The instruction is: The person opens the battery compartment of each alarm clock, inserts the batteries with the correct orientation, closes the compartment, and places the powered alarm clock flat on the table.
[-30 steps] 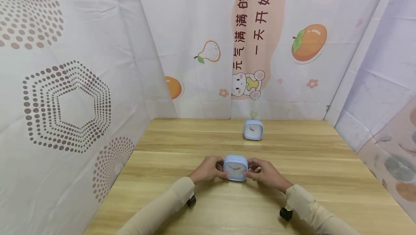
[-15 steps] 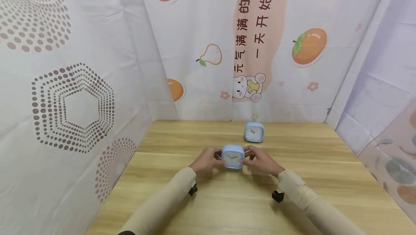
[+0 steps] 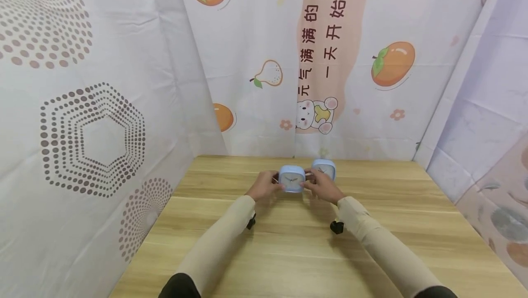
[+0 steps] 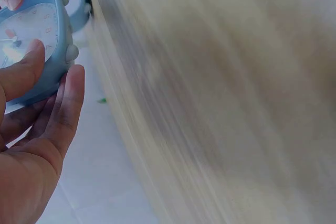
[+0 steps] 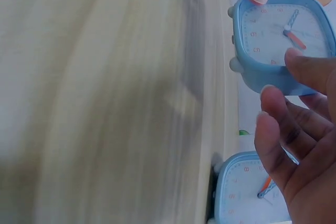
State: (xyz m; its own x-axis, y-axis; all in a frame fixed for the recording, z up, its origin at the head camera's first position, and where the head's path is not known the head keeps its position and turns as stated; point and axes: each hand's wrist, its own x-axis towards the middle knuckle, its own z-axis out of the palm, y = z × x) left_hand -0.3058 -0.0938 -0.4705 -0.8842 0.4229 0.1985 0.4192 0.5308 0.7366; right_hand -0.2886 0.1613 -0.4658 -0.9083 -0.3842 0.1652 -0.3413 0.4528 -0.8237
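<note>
A light blue alarm clock with rounded corners and small feet is held upright between both hands, face toward me. My left hand grips its left side, thumb on the front and fingers behind. On the other side my right hand pinches it, thumb on the face edge. In the wrist views its feet look slightly off the tabletop. A second, matching blue clock stands just behind my right hand, which covers its lower left part in the head view. Its dial shows below the held clock in the right wrist view.
The wooden table reaches back to a printed curtain with fruit and writing. A dotted curtain closes off the left side, and another pale curtain hangs on the right.
Both hands have carried the clock away from me, toward the back of the table and slightly left. It is now beside the second clock, which my right hand partly hides.
</note>
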